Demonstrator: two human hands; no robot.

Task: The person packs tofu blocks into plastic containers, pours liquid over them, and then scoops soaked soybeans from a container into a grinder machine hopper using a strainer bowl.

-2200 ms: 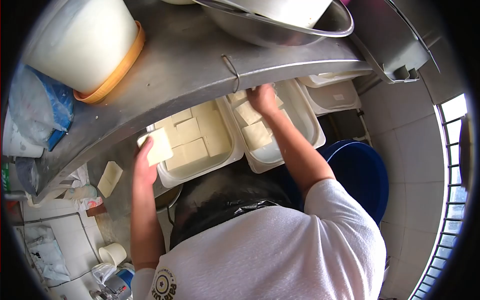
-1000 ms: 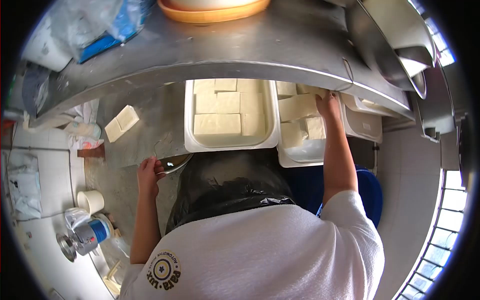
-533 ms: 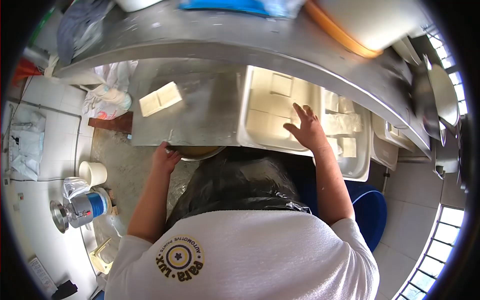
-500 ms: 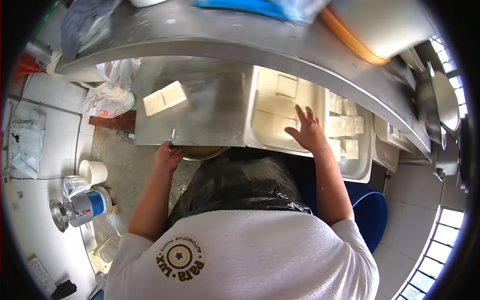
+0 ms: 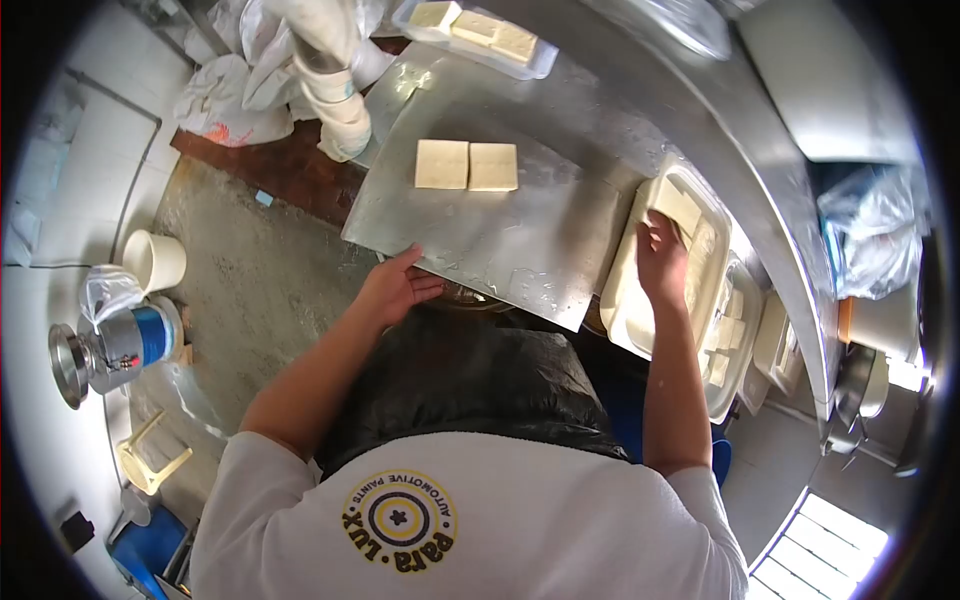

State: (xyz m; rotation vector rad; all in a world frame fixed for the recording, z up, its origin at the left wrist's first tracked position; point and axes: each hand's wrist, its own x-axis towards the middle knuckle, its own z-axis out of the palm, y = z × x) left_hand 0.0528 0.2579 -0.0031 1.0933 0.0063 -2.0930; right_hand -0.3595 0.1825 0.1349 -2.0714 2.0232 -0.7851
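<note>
My left hand is at the front edge of a wet metal sheet, thumb up by the rim and fingers stretched out apart along it. Two pale tofu blocks lie side by side on the sheet, away from both hands. My right hand reaches into a cream tray holding more tofu. Its fingers are bent and close together against a block there, and the fingertips are partly hidden.
A clear container with several tofu blocks stands behind the sheet. Another tray with cut pieces is at the right. A metal shelf overhangs the trays. A bowl sits below the sheet's front edge. White bags hang at the left.
The view has turned, showing more of the left side and the clear container. My right hand has lowered into the tray, its spread fingers now bent together. My left hand stays by the sheet's edge.
</note>
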